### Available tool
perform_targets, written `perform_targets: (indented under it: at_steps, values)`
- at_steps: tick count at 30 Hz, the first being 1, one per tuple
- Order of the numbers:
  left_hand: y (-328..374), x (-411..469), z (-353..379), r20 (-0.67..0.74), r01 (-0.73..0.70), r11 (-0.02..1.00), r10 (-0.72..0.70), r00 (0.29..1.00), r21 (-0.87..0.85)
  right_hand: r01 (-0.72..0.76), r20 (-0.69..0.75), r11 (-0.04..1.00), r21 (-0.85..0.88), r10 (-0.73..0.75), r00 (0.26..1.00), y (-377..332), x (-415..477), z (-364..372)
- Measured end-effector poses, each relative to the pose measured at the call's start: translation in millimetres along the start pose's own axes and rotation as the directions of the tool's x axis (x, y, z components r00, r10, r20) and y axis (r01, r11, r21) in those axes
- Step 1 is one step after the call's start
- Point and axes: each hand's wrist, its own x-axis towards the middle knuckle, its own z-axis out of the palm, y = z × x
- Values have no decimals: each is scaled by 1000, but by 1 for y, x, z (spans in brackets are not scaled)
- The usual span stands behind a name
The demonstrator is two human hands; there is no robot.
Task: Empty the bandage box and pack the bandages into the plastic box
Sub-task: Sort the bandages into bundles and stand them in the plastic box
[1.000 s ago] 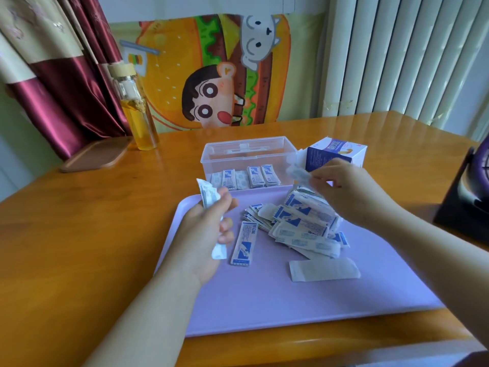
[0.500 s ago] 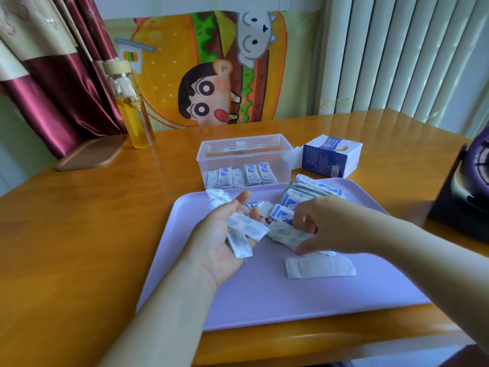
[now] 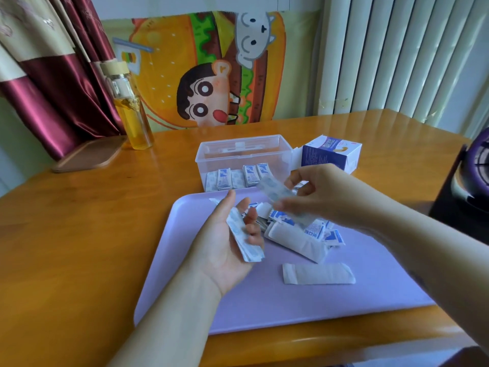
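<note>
- Head view: the left hand point(image 3: 225, 247) lies palm up over the lilac plastic tray point(image 3: 264, 308), with its fingers curled round a small stack of white-and-blue wrapped bandages point(image 3: 244, 238).
- The right hand point(image 3: 320, 192) pinches one blurred bandage strip point(image 3: 275, 193) between thumb and fingertips, just above the loose pile point(image 3: 299, 231) on the tray.
- The blue-and-white cardboard bandage box point(image 3: 330, 154) sits just beside the clear plastic box point(image 3: 243, 152), which holds a short row of bandages point(image 3: 238, 178) standing on edge.
- My read: this is the gathering step, mid-task. Next, the strip wants squaring onto the left-hand stack, and then the stack goes into the clear box.
</note>
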Motion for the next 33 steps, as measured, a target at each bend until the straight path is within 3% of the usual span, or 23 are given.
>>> perform_targets:
  at_steps: [4, 8, 12, 15, 18, 21, 26, 33]
  values:
    - [-10, -7, 16, 143, -20, 999, 14, 990, 40, 79, 39, 997, 11, -79, 996, -14, -7, 29]
    - [-2, -11, 14, 7, -87, 995, 87, 996, -56, 124, 97, 992, -26, -121, 988, -11, -8, 23]
    - [10, -4, -1, -113, -135, 974, 116, 987, -182, 182, 388, 899, -399, -15, 922, -1, -11, 7]
    - [9, -2, -2, -108, -116, 979, 99, 989, -170, 226, 402, 884, -410, -48, 915, 1, -14, 9]
    - [2, -2, 1, -47, -45, 993, 40, 998, -108, 306, 340, 909, -284, -203, 918, -5, -19, 15]
    - [-8, -6, 5, 15, 0, 1000, 0, 1000, 24, 431, 367, 831, -352, -301, 880, -11, -23, 27]
    - [-14, -14, 10, 114, -29, 934, -13, 993, 357, 451, 364, 788, -419, -309, 879, -10, -20, 32]
    - [-14, -21, 14, 204, -120, 821, 5, 979, 559, 496, 344, 771, -400, -375, 861, -7, -21, 30]
